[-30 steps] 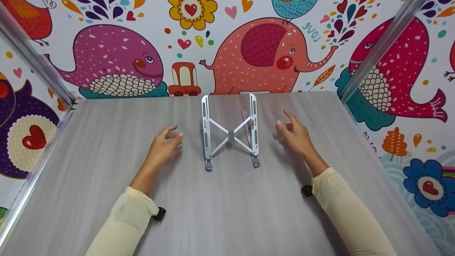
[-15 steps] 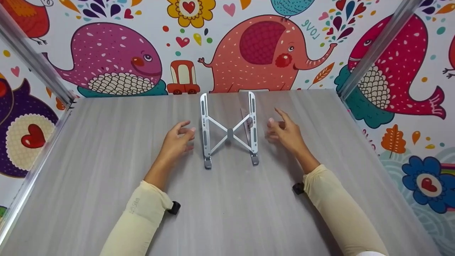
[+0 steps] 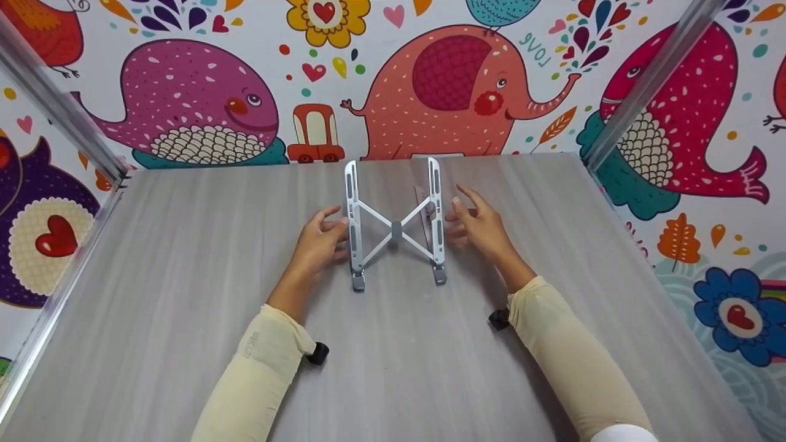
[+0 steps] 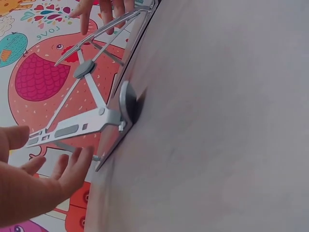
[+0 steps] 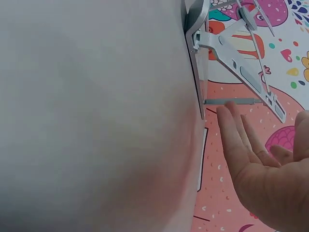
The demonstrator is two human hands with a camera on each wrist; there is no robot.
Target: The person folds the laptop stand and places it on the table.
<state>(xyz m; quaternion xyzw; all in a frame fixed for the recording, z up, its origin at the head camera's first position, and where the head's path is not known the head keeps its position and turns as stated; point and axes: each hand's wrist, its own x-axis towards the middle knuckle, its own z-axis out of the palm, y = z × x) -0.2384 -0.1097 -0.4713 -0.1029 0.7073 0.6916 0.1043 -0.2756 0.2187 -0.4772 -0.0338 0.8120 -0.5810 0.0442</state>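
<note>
A silver folding laptop stand [image 3: 396,231] stands unfolded on the table, its two side rails joined by crossed bars at a grey hub. My left hand [image 3: 319,240] is at the stand's left rail, fingers loosely bent; in the left wrist view the thumb and fingers of the left hand [image 4: 46,181] lie around the rail without closing on it. On the other side my right hand [image 3: 482,226] is just off the right rail. In the right wrist view the fingers of the right hand [image 5: 263,164] are extended close to a rear strut; whether they touch it is unclear.
The grey wood-grain table [image 3: 393,368] runs up to a wall [image 3: 325,80] printed with cartoon animals. Metal posts stand at both back corners. A thin flat strip [image 3: 422,215] shows behind the stand's right rail.
Both hands have moved inward from either side toward the laptop stand, the left one to the right and the right one to the left. The stand stays where it was.
</note>
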